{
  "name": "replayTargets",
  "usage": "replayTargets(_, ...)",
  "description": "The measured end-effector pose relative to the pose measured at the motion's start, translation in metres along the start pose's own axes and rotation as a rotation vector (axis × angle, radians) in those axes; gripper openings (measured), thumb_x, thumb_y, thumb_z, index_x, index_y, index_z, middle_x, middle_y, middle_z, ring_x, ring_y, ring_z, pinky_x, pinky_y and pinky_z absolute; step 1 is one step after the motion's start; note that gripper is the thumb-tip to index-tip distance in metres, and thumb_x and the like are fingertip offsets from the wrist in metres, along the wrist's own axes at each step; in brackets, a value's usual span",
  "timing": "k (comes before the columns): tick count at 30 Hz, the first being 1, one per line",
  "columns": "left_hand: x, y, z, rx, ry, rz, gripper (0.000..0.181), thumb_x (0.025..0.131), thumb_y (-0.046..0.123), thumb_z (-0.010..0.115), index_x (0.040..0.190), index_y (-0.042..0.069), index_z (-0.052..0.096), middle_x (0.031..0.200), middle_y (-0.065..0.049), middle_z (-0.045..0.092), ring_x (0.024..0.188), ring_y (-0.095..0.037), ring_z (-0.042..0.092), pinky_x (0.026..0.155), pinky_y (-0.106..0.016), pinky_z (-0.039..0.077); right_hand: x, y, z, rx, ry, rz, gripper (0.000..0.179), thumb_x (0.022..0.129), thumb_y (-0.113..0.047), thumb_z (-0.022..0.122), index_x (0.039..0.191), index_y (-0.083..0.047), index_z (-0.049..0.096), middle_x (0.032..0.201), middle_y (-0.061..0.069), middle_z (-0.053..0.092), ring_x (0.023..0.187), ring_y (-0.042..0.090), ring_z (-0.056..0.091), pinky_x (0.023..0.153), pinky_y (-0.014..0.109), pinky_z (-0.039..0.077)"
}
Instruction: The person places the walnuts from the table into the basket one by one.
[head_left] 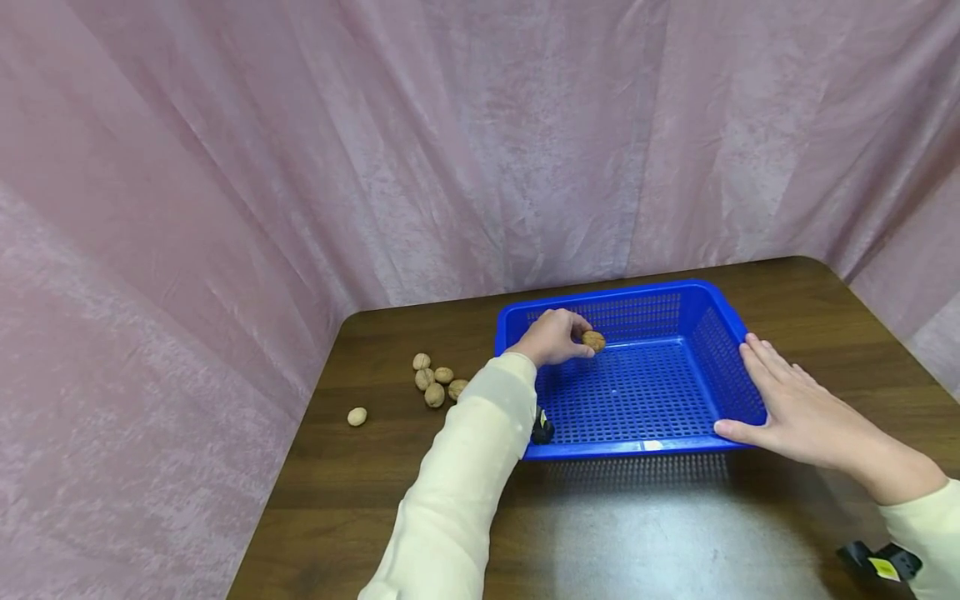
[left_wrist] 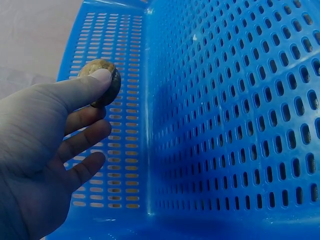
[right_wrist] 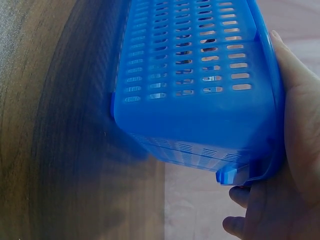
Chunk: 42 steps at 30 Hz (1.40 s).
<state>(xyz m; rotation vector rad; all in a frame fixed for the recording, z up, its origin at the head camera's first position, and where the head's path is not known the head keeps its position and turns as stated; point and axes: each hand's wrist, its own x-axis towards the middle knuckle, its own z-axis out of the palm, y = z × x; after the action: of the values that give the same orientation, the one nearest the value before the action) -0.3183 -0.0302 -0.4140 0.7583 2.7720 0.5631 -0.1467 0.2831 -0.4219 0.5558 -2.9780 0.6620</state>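
My left hand (head_left: 553,337) is over the left part of a blue plastic basket (head_left: 615,452), pinching a walnut (head_left: 593,341) between thumb and fingertips. In the left wrist view, the thumb lies across the walnut (left_wrist: 102,80), above the basket's perforated floor, and the other fingers are spread apart. My right hand (head_left: 806,412) rests against the basket's right rim, its fingers extended along the edge and its thumb at the near right corner. From the right wrist view, the palm (right_wrist: 302,135) lies along the outside of the rim.
Left of the basket, several walnuts (head_left: 434,395) lie in a loose cluster on the brown wooden table (head_left: 360,492). A paler walnut (head_left: 357,417) sits apart, farther left. Pink curtains (head_left: 480,167) hang behind the table.
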Motion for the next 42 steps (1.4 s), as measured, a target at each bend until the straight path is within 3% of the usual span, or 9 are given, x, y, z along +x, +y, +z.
replayTargets(12,-0.002,0.002,-0.004,0.023,0.018,0.012,0.034,0.087,0.029,0.074,0.116,0.013,0.07,0.104,0.005,0.069,0.095,-0.006,0.062,0.085,-0.021,0.048,0.0,0.0,0.0,-0.005,-0.006,0.008,0.112,0.082,-0.056,0.068,0.15,0.008,0.005,0.157,0.025,-0.002,0.145,0.032,-0.008,0.111,0.062,0.003)
replayTargets(18,-0.015,0.012,-0.031,-0.036,0.04,0.075,0.038,0.088,0.031,0.071,0.121,0.011,0.067,0.109,0.001,0.068,0.095,-0.006,0.06,0.083,-0.02,0.048,0.001,-0.001,0.0,0.002,-0.013,0.015,0.113,0.082,-0.057,0.067,0.151,0.007,0.005,0.157,0.025,-0.002,0.145,0.034,-0.007,0.11,0.063,0.006)
replayTargets(23,-0.048,0.017,-0.066,-0.055,0.081,0.119,0.04,0.088,0.033,0.071,0.122,0.013,0.066,0.11,0.002,0.067,0.098,-0.008,0.06,0.083,-0.021,0.048,0.001,-0.001,-0.001,0.008,-0.02,0.022,0.113,0.082,-0.057,0.067,0.15,0.008,0.004,0.157,0.025,-0.003,0.145,0.034,-0.008,0.11,0.063,0.005)
replayTargets(27,-0.083,0.003,-0.087,-0.031,0.117,0.125,0.039,0.088,0.034,0.071,0.122,0.014,0.067,0.11,0.006,0.066,0.099,-0.007,0.059,0.084,-0.023,0.048,0.001,-0.002,-0.001,0.009,-0.016,0.024,0.113,0.082,-0.056,0.068,0.15,0.008,0.005,0.158,0.024,-0.003,0.145,0.032,-0.01,0.11,0.063,0.004)
replayTargets(30,-0.11,-0.015,-0.092,-0.052,0.136,0.106,0.039,0.088,0.032,0.071,0.122,0.012,0.066,0.112,0.004,0.066,0.098,-0.007,0.058,0.084,-0.026,0.048,0.001,-0.001,-0.001,0.006,-0.005,0.021,0.112,0.082,-0.055,0.069,0.15,0.008,0.006,0.157,0.024,-0.003,0.145,0.032,-0.009,0.11,0.063,0.005)
replayTargets(35,-0.153,-0.052,-0.082,-0.128,0.165,0.075,0.035,0.088,0.025,0.073,0.117,0.006,0.068,0.108,-0.003,0.068,0.096,-0.015,0.062,0.085,-0.038,0.051,0.001,-0.001,0.001,0.012,-0.008,0.021,0.112,0.082,-0.055,0.069,0.15,0.008,0.006,0.157,0.025,-0.003,0.145,0.033,-0.009,0.11,0.063,0.005)
replayTargets(42,-0.203,-0.097,-0.044,-0.23,0.176,0.025,0.027,0.085,0.022,0.075,0.11,0.011,0.071,0.1,-0.001,0.07,0.093,-0.019,0.064,0.082,-0.045,0.052,0.002,-0.002,-0.001,0.034,-0.017,0.029,0.113,0.081,-0.055,0.069,0.151,0.007,0.005,0.158,0.021,-0.005,0.145,0.031,-0.01,0.111,0.062,0.003)
